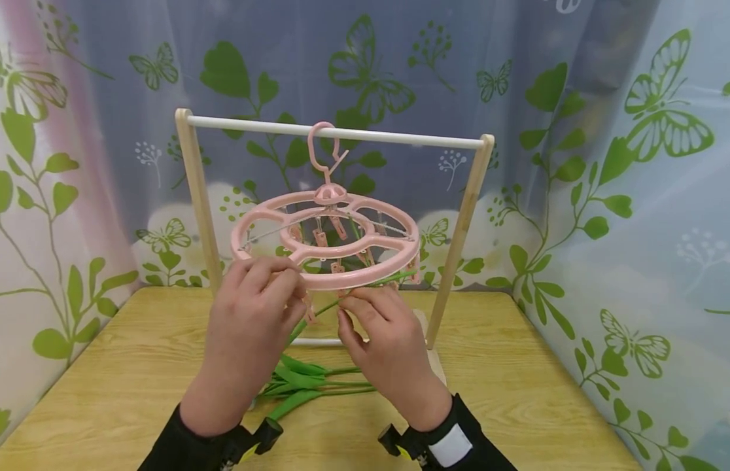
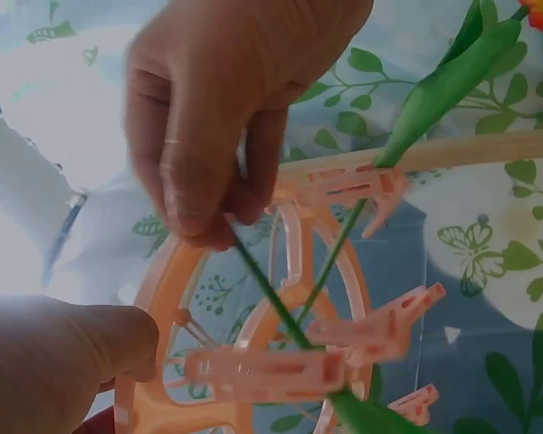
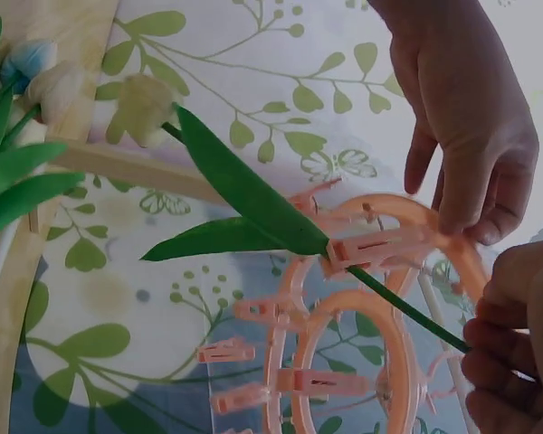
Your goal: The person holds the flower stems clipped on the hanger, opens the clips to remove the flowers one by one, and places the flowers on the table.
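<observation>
Pinching the stem of the pale tulip in the right grip; clasping the pink hanger by its rim in the left grip. Pale tulip: at the hanger's front, above the counter, well in from its left and right edges.

Likely risk: loss of the stem from its clip, through too hard a pull or too weak a bite. Possible too: a sudden swing or tilt of the hanger, hooked at one point over the upper rod, if pushed unevenly; also a creased leaf, if caught by a neighbouring clip.

Counting: one hanger; two white rods, upper and lower rod; two wooden uprights; at least six clips, full number impossible to tell; two clipped flowers, the pale tulip and an orange-red tulip; on the counter, short of its back edge, at least three stems of loose tulips.
</observation>
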{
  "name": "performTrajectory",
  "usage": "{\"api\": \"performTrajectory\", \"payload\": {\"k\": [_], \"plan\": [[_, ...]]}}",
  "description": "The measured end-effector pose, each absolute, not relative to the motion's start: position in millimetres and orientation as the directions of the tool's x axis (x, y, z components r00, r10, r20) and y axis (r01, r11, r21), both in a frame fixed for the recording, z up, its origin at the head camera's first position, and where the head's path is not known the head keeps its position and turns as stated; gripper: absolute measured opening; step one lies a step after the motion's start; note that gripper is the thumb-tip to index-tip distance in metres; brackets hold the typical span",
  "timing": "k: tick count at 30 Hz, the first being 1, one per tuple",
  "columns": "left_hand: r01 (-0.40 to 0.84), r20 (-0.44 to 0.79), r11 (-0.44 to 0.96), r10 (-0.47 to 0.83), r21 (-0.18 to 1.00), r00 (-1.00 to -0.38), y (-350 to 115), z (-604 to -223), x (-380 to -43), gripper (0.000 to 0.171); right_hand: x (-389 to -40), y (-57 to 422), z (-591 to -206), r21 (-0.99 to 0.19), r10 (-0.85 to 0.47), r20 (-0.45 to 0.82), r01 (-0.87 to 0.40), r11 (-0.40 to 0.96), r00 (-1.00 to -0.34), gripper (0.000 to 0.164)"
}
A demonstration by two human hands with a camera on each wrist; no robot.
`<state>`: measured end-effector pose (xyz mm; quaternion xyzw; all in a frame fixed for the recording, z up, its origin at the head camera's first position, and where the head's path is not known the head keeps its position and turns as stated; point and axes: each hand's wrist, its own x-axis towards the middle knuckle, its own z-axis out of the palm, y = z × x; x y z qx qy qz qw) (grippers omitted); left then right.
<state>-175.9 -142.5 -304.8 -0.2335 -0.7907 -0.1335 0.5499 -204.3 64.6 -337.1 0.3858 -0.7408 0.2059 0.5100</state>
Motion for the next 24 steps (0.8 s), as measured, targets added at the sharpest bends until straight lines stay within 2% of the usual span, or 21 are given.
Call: {"api": "performTrajectory", "payload": {"k": [2,4,10,12,14,18,22,24], "plan": [[0.523,0.934,0.850,0.229,-0.055,-0.275,-141,-304,-176,0.019,-201,62,-338,0.095,-0.381,0.909,-0.804,0.588,-0.171,0.020],[0.531,0.935,0.845,0.234,-0.060,-0.266,-140,-304,-176,0.019,-199,59,-339,0.064,-0.398,0.892,-0.813,0.578,-0.212,0.024],[0.567,0.932,0.822,0.248,-0.059,-0.263,-137,-307,-175,0.020,-196,56,-345,-0.194,-0.424,0.751,-0.782,0.592,-0.507,0.050],[0.575,0.928,0.816,0.255,-0.056,-0.271,-136,-308,-175,0.019,-198,56,-348,-0.274,-0.412,0.710,-0.762,0.587,-0.572,0.055],[0.580,0.924,0.813,0.259,-0.051,-0.282,-135,-309,-174,0.018,-200,57,-349,-0.343,-0.394,0.682,-0.744,0.573,-0.617,0.052],[0.604,0.910,0.796,0.273,-0.031,-0.313,-135,-307,-173,0.018,-204,57,-349,-0.407,-0.378,0.664,-0.736,0.541,-0.645,0.043],[0.632,0.908,0.775,0.244,0.028,-0.339,-137,-302,-167,0.022,-207,57,-349,-0.388,-0.398,0.664,-0.748,0.539,-0.632,0.038],[0.609,0.891,0.790,0.220,0.077,-0.398,-140,-297,-160,0.022,-208,57,-350,-0.379,-0.404,0.661,-0.746,0.548,-0.632,0.035]]}}
